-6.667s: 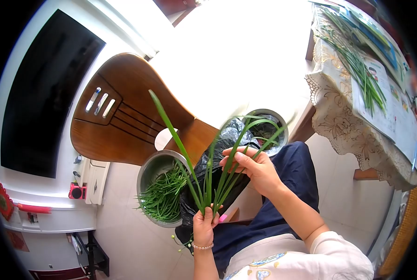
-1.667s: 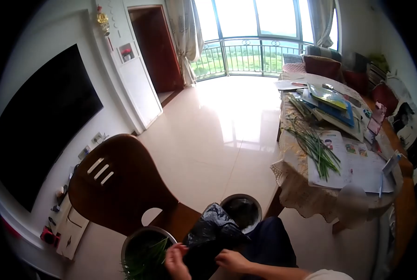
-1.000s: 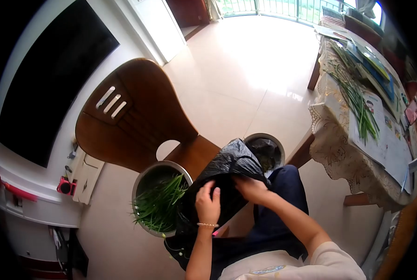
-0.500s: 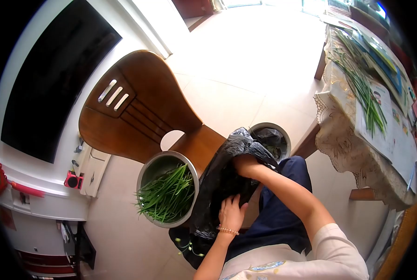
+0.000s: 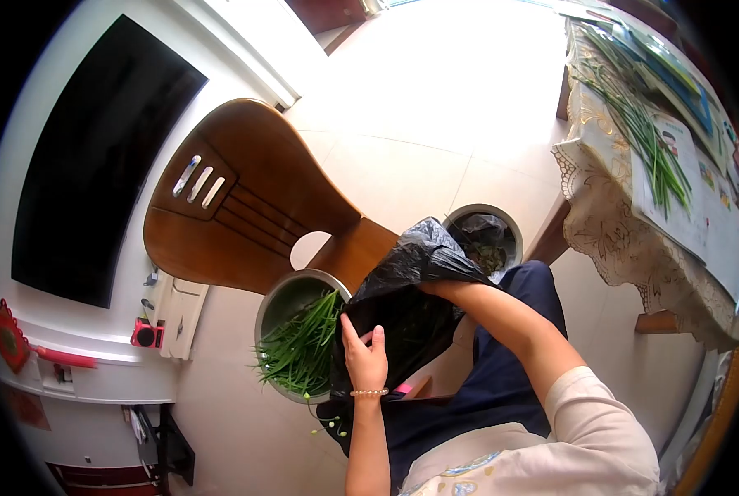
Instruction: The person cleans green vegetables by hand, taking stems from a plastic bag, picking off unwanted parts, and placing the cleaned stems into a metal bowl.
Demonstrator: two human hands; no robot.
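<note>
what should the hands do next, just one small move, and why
Probably ease the right hand back out, bringing anything it grips: it is mostly hidden inside the black bag, so its hold can't be seen. The left hand is at the bag's opening, and the bowl of green stalks sits close by.

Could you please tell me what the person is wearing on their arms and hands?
The left hand is ungloved, with a bracelet of small pale beads at the wrist. The right arm has a short, loose cream sleeve and a bare forearm. The right hand is hidden by the black bag.
</note>
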